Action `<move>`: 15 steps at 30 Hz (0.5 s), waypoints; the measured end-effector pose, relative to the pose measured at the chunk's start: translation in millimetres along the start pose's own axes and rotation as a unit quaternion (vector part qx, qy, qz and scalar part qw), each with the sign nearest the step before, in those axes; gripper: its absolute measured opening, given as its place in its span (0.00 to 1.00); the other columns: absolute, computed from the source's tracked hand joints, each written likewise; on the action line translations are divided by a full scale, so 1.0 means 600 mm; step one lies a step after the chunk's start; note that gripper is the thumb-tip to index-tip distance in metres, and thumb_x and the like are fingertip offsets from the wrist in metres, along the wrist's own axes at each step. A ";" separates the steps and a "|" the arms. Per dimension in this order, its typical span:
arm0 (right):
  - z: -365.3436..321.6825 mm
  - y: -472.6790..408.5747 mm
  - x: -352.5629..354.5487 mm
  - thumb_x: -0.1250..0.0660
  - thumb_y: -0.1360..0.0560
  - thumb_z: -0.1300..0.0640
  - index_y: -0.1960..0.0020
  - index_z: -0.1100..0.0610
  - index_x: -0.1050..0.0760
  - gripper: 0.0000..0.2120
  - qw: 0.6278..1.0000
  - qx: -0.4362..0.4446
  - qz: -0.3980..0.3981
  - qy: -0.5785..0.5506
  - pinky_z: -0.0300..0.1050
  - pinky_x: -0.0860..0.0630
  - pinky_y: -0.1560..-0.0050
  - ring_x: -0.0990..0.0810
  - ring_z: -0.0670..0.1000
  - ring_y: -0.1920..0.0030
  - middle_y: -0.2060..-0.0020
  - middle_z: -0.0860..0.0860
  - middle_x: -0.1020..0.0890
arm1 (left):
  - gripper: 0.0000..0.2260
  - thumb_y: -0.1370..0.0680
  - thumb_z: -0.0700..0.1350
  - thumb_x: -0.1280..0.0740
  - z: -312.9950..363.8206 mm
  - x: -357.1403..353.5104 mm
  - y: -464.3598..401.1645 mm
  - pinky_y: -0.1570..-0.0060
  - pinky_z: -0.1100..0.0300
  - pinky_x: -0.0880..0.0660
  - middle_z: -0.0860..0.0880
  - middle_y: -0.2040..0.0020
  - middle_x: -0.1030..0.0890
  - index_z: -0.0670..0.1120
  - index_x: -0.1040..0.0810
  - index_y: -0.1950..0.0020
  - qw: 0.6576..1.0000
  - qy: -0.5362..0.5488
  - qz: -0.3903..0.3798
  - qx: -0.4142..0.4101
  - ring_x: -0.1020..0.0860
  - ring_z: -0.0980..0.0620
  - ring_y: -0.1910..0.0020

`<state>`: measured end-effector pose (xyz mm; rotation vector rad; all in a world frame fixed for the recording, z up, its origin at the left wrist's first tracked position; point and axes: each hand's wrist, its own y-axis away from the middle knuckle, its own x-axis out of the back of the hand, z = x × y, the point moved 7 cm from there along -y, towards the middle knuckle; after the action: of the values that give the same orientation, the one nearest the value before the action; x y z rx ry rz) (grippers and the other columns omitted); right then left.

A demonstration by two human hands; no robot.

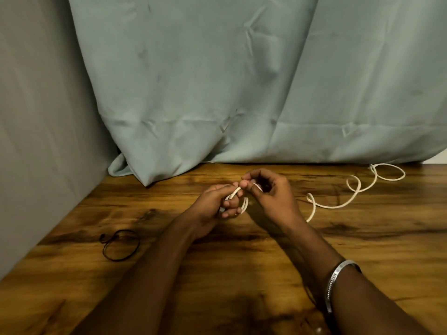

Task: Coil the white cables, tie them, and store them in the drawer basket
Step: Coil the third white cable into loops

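Observation:
A white cable trails in loose loops across the wooden table toward the back right. Its near end is wound in a small coil around the fingers of my left hand, which grips the loops. My right hand pinches the cable just above the coil, thumb and fingertips meeting my left fingertips. A thin black tie loop lies on the table at the left, apart from both hands. No drawer basket is in view.
A pale green curtain hangs behind the table and bunches onto its back edge. A grey wall bounds the table's left side. A silver bangle sits on my right forearm.

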<state>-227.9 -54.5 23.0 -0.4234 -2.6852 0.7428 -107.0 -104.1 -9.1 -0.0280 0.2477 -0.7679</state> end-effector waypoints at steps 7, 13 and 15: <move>0.018 -0.002 -0.025 0.33 0.19 0.58 0.47 0.60 0.15 0.09 0.985 -0.071 -0.024 -0.156 0.44 0.17 0.56 0.14 0.48 0.60 0.58 0.53 0.12 | 0.13 0.17 0.50 0.42 0.009 -0.010 0.013 0.53 0.58 0.33 0.54 0.76 0.36 0.44 0.26 0.56 0.989 0.138 -0.052 -0.004 0.31 0.57 0.76; 0.043 -0.002 -0.044 0.31 0.21 0.51 0.46 0.65 0.16 0.16 0.962 -0.113 0.007 -0.250 0.54 0.20 0.54 0.19 0.55 0.66 0.62 0.66 0.17 | 0.18 0.17 0.51 0.43 0.013 -0.020 0.009 0.50 0.59 0.29 0.50 0.70 0.30 0.44 0.20 0.59 0.977 0.209 -0.036 -0.021 0.27 0.53 0.67; 0.041 0.001 -0.043 0.33 0.19 0.58 0.45 0.67 0.17 0.13 0.950 -0.116 0.021 -0.290 0.46 0.20 0.57 0.20 0.48 0.68 0.65 0.57 0.16 | 0.19 0.18 0.48 0.42 0.015 -0.031 0.014 0.50 0.58 0.23 0.47 0.66 0.23 0.42 0.17 0.60 0.970 0.237 -0.059 -0.012 0.21 0.49 0.62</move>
<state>-213.7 -74.6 -3.2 -0.3597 -3.3485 0.6402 -112.2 -85.7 2.9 0.1219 0.7154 -0.8832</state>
